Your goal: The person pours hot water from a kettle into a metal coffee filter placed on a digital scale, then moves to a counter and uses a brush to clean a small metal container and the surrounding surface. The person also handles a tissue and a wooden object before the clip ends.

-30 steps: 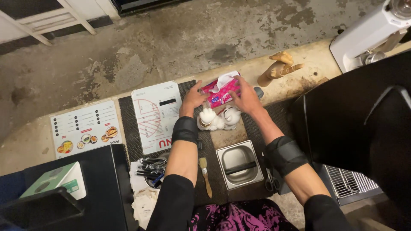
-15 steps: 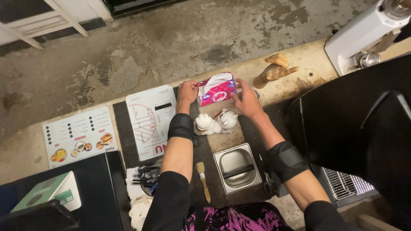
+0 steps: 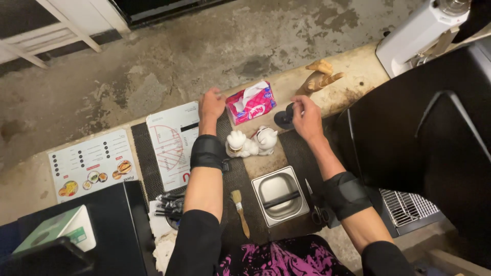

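Head view: pink tissue box sits on the counter's far edge, touched by neither hand. Left hand just left of the box, fingers loosely curled, holding nothing. Right hand right of the box, fingers pinched on a small dark round object. White figurines stand just nearer than the box.
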